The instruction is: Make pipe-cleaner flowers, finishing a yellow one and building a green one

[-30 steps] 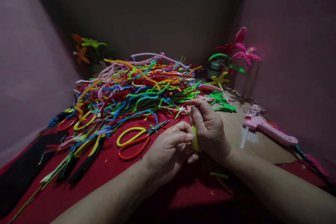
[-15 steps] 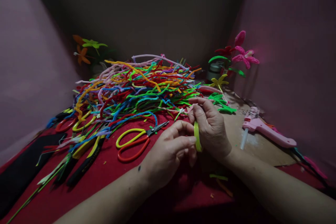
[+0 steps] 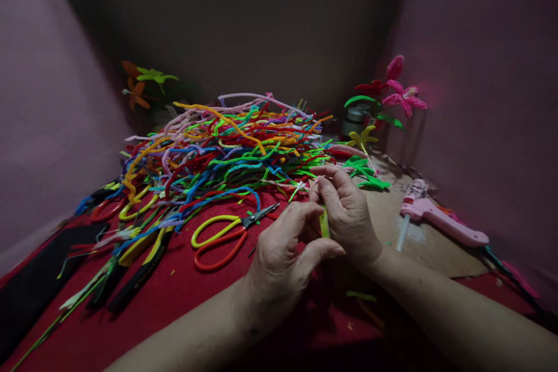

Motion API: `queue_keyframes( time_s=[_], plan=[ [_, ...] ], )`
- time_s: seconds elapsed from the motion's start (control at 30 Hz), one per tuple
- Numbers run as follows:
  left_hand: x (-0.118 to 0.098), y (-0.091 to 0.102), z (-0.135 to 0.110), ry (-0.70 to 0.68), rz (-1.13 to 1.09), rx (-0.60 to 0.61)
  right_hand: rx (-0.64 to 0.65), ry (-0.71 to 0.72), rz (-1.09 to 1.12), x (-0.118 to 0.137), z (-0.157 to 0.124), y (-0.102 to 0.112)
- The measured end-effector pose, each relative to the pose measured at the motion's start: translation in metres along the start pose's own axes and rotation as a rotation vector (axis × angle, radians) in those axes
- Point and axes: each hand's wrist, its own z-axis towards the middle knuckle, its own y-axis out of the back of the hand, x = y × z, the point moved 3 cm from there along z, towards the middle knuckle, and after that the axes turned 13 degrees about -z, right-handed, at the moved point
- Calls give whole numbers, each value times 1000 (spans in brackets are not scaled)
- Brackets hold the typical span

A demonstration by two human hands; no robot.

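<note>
Yellow-green strip (image 3: pixel 324 225), between both hands (image 3: pixel 279 258) (image 3: pixel 349 218)

With our bare right hand (image 3: pixel 347 212) we pinch a yellow-green strip (image 3: pixel 324 225), our left hand (image 3: pixel 279 258) spread beside it. Left lie yellow-and-red-handled metal scissors (image 3: pixel 246 221); far, a multicoloured heap of fuzzy stems (image 3: pixel 238 148); right, a pink plastic glue gun (image 3: pixel 440 219).

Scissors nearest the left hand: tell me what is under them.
Red cloth shows through both handles of the scissors, with green scraps poking out beside the blades. Whatever the blades cover is hidden.
</note>
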Motion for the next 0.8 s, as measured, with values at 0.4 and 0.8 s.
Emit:
queue_keyframes(
  time_s=[0.4,0.8],
  plan=[
    [-3,-2,-4,-184,188,81,-7,-4,-7,-1,0,0],
    [-4,-3,-3,-357,360,101,-11,-32,-20,-1,2,-1]
  ],
)
